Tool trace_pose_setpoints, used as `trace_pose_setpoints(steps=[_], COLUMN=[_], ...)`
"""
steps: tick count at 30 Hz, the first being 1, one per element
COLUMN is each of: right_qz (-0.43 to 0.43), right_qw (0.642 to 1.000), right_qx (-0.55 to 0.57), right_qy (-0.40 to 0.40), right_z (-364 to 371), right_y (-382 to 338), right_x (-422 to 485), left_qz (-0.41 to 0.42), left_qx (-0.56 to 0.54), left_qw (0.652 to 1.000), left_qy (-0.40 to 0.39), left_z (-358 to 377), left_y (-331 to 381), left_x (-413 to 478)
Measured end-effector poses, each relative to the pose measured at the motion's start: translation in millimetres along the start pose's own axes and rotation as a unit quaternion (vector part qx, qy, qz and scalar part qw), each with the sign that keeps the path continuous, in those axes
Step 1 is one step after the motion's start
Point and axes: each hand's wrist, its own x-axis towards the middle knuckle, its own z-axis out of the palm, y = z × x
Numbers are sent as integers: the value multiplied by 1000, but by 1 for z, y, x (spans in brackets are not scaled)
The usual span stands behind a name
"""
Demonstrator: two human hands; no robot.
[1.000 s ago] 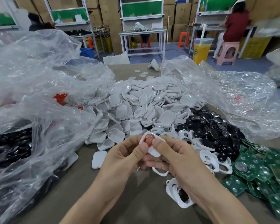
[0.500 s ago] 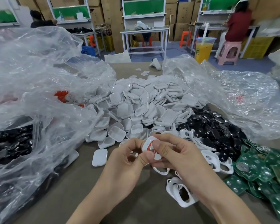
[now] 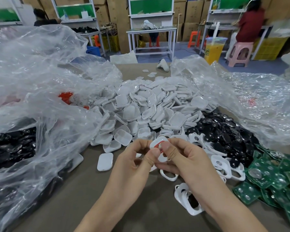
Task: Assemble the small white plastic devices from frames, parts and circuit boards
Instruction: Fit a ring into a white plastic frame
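Far left, a crumpled clear plastic bag (image 3: 40, 81) sprawls over the brown table (image 3: 74, 198), and shiny black pieces (image 3: 12, 148) show through it. Next along sits a big heap of white rounded-square plastic shells (image 3: 149, 106), with a single white shell (image 3: 105, 161) lying alone just beside the left hand (image 3: 132, 166). That hand is curled, thumb and fingers pinching the left edge of a small white plastic frame (image 3: 163, 158) with a red piece in its opening. The frame is up off the table, right between the two hands. The right hand (image 3: 187, 161) clamps the other side, thumb pressed on top, fingers curled beneath. By the right wrist lie loose white cut-out frames (image 3: 187, 198). Further right comes a pile of black round parts (image 3: 224, 131), then green circuit boards (image 3: 274, 178).
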Motion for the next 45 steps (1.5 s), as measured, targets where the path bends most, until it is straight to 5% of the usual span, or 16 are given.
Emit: trace_pose_setpoints(steps=[27, 45], right_qz=[60, -89], right_qw=[994, 990], right_qx=[91, -96], right_qy=[10, 48], right_z=[5, 11], right_y=[-13, -5], right_x=[-3, -6], left_qz=[-66, 9], left_qx=[-143, -44], left_qw=[987, 999], left_qy=[-42, 11], left_z=[-5, 3], left_y=[-4, -4], left_x=[7, 2])
